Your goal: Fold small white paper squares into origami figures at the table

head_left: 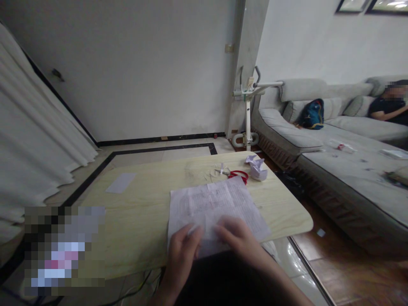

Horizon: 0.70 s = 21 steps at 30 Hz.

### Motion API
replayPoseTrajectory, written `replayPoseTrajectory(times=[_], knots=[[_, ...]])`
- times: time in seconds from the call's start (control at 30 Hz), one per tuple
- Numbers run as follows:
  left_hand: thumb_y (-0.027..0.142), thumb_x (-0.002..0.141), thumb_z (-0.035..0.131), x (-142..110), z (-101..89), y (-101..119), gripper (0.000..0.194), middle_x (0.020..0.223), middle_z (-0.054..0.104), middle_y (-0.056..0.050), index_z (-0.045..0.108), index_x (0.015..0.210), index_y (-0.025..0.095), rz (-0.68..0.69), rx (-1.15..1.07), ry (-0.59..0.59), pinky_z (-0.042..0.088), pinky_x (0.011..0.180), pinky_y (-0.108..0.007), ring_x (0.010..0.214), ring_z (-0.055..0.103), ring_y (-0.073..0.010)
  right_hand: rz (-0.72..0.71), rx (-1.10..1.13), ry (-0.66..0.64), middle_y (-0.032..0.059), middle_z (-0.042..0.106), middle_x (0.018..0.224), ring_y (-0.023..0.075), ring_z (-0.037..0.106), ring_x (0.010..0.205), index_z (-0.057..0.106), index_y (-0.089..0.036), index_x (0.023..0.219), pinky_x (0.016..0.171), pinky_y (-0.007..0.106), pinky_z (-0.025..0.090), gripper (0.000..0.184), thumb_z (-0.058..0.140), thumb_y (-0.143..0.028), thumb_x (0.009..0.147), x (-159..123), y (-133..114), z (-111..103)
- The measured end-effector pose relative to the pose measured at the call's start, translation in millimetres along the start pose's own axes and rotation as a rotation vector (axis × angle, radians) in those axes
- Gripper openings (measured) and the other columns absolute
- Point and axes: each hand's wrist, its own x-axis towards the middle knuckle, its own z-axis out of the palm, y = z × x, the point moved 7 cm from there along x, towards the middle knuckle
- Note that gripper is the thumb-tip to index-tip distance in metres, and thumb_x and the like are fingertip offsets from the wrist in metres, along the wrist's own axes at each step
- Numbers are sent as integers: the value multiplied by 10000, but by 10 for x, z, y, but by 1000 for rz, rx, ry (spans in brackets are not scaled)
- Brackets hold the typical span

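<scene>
A large creased sheet of printed paper (208, 202) lies across the near side of the table. At its near edge my left hand (186, 242) is closed, with a bit of white paper showing between thumb and fingers. My right hand (236, 233) rests over the sheet a little to the right, its fingers bent and blurred, so its grip is unclear. Beyond the sheet lie red-handled scissors (239, 174), partly covered by its far corner. Thin pale scraps (210, 175) are scattered beside the blades. Crumpled paper (257, 169) sits to the right of the scissors.
A small white paper (121, 182) lies on the left of the pale wooden table (140, 221). A blurred-out patch covers the table's near left corner. To the right are exercise equipment (247, 110) and a grey sofa (287, 131) with a backpack (313, 114) and a seated person (390, 104).
</scene>
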Motion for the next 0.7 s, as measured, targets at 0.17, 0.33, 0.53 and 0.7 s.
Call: replayPoseTrajectory(times=[0.17,0.33,0.53,0.7], knots=[[480,687,701,-31,19,61,323,483,540,40,684,742,161,26,61,-32,448,441,-219,462,516,-140,-44,-51,12,-27,456,643,145,457,648,484,-187,657,596,258,371,318,538,-381,903,-29,-49,-31],[484,668,715,-28,15,43,366,472,543,45,687,831,157,17,146,-17,465,442,-241,458,537,-163,-42,-70,29,-19,486,654,154,478,674,518,-188,670,620,258,392,297,567,-381,890,-46,-44,-48],[499,679,699,1,4,17,406,517,573,36,664,865,139,23,140,5,453,418,-219,474,551,-153,-37,-60,14,-13,519,665,149,492,669,553,-172,690,614,257,397,285,577,-375,889,-11,-54,-15],[508,667,691,31,-8,17,418,515,592,26,663,857,138,16,160,0,473,419,-236,476,574,-171,-57,-40,8,-6,538,701,150,498,680,585,-162,755,624,261,401,193,587,-313,876,-11,-75,-17]])
